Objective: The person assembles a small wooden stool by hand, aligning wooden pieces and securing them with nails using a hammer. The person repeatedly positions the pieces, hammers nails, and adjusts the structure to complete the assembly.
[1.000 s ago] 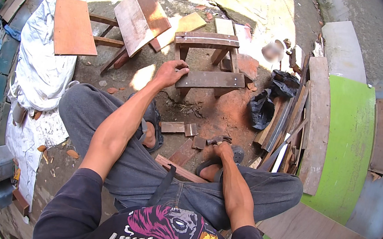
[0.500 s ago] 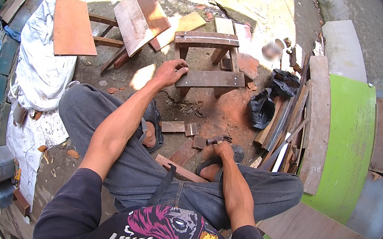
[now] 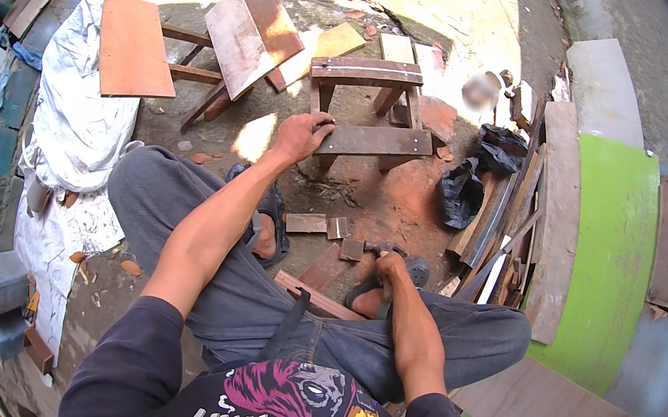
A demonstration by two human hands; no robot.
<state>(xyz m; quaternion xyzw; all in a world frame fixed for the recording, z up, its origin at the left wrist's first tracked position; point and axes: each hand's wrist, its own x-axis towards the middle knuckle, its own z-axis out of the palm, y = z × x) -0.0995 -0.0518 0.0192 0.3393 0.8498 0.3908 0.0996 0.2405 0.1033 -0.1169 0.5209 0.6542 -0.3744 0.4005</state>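
Note:
My left hand (image 3: 304, 135) is closed at the left end of the near board of a small wooden frame (image 3: 374, 140). The fingers curl by the board's corner, and the thumb side touches the wood. This brown frame stands on short legs, with a second crossboard at its far side. Low between my knees, my right hand (image 3: 389, 264) grips a hammer (image 3: 384, 248). Its dark head shows above the fist; most of the handle is hidden. Short wood offcuts (image 3: 352, 250) lie left of the hammer.
Two board-topped wooden pieces, one with an orange panel (image 3: 138, 50), stand at the far left beside white sheeting (image 3: 82, 102). A black plastic bag (image 3: 461, 193) and stacked wood strips (image 3: 513, 227) lie to the right, next to a green panel (image 3: 607, 258).
The whole view has shifted slightly. My left hand has slid a little toward me at the board's end. My right hand stays low with the hammer.

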